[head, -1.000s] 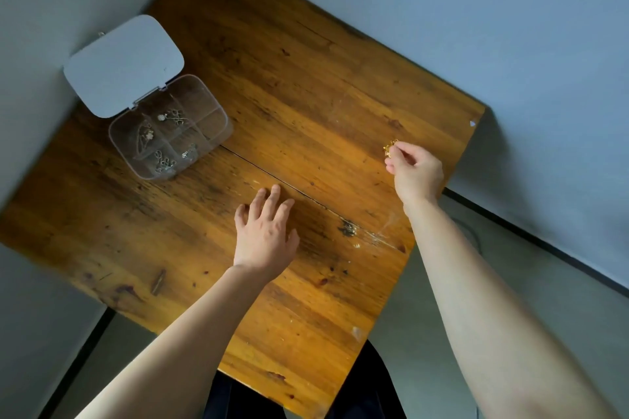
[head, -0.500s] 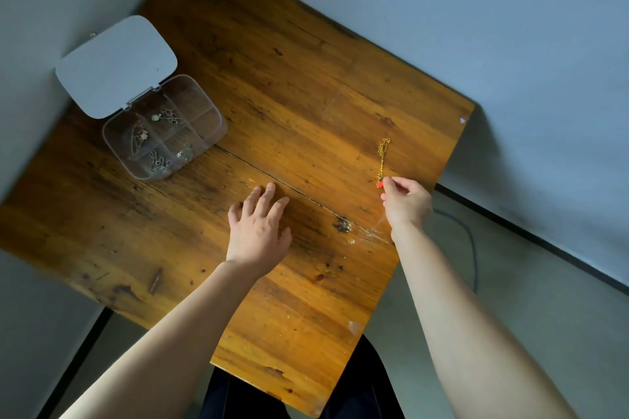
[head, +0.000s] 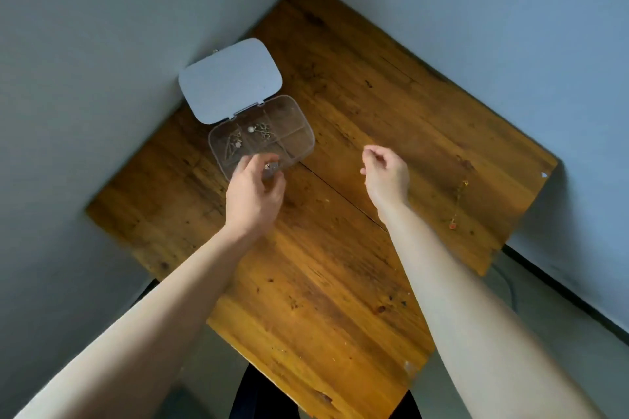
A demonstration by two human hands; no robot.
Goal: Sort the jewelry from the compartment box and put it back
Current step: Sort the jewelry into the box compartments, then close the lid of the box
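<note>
A clear compartment box (head: pixel 301 143) stands open at the table's far left corner, its pale lid (head: pixel 231 88) folded back against the wall. Small silver pieces (head: pixel 260 131) lie in its left and middle compartments. My left hand (head: pixel 253 189) reaches over the box's near edge, thumb and fingers apart around a small silver piece (head: pixel 267 166); I cannot tell whether they touch it. My right hand (head: pixel 386 175) hovers over the table's middle, loosely curled and holding nothing. A gold chain with a red pendant (head: pixel 457 202) lies stretched out on the table at the right.
The wooden table (head: pixel 323 282) sits in a corner between two grey walls. A long crack runs across its top between my hands. Its right edge is just beyond the gold chain, and the floor shows below.
My right hand laid the gold chain out on the table, let it go and moved left. My left hand lifted off the table and reached to the box.
</note>
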